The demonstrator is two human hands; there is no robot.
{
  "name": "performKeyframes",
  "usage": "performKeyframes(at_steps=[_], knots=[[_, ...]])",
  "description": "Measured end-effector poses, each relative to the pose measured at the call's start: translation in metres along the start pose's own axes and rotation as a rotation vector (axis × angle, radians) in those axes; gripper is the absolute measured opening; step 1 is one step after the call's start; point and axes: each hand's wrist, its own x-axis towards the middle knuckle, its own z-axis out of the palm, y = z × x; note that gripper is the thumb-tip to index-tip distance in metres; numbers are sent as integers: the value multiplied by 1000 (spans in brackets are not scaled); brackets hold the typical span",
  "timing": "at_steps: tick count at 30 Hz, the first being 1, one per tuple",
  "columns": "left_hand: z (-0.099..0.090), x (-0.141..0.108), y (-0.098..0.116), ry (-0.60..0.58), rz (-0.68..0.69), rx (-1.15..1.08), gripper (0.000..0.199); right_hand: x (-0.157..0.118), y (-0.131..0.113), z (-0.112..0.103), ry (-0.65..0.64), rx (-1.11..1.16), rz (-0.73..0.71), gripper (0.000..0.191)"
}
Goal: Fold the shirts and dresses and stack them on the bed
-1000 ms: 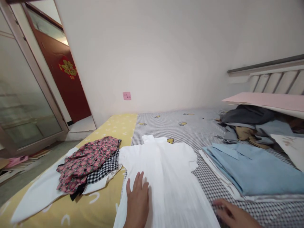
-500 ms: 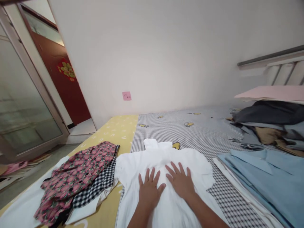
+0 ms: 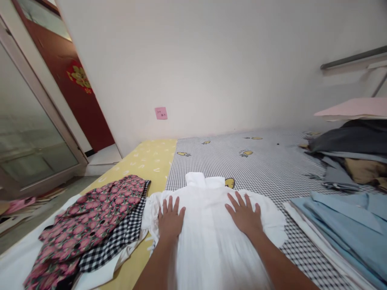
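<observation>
A white garment (image 3: 208,225) with a collar and short puffed sleeves lies spread on the checked bed cover (image 3: 211,161), its collar toward the wall. My left hand (image 3: 171,219) rests flat on its upper left part beside the left sleeve, fingers spread. On the upper right part, near the right sleeve, my right hand (image 3: 245,215) lies flat with its fingers apart. Neither hand grips the cloth. The garment's lower part is blurred between my forearms.
Pink floral clothing (image 3: 102,217) over black-and-white checked cloth lies at the left. Folded light blue clothes (image 3: 347,225) sit at the right, with a pile of dark and brown clothes (image 3: 350,141) behind. A wall (image 3: 211,68) bounds the bed's far side.
My hands have moved apart, the left one leftward and the right one rightward, toward the sleeves. The garment's upper part looks flatter and wider. The view has shifted slightly.
</observation>
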Motion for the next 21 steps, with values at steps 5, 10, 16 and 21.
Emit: performKeyframes(at_steps=[5,10,16,21], knots=[[5,-28,-11,107,79,96,53,-5,5,-4,-72,-31,-44,59],[2,-71,-30,68,169,126,52,-39,26,-9,-116,-65,-159,57],[-17,-144,-41,-36,149,49,52,-111,48,-11,-3,-109,-222,54],[-33,-216,-45,-51,58,-8,55,-169,52,-14,81,-5,-255,52]])
